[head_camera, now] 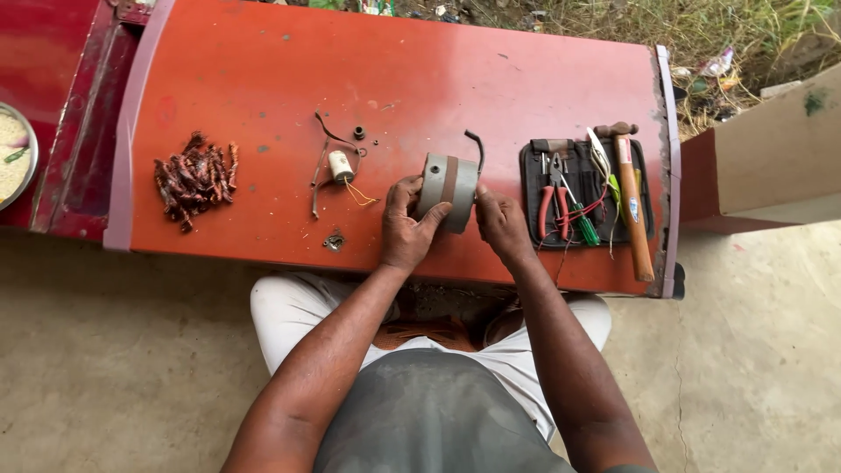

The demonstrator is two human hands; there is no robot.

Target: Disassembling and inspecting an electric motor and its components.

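Left hand (406, 229) and right hand (502, 223) both closed around grey motor (448, 190), frame centre, on red table (263, 79). Tool pouch (585, 193) right; capacitor (340, 165) left.

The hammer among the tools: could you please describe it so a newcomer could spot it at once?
Look to the right end of the red table, where a black tool pouch lies open. The hammer rests along its right edge; it alone has a long wooden handle.
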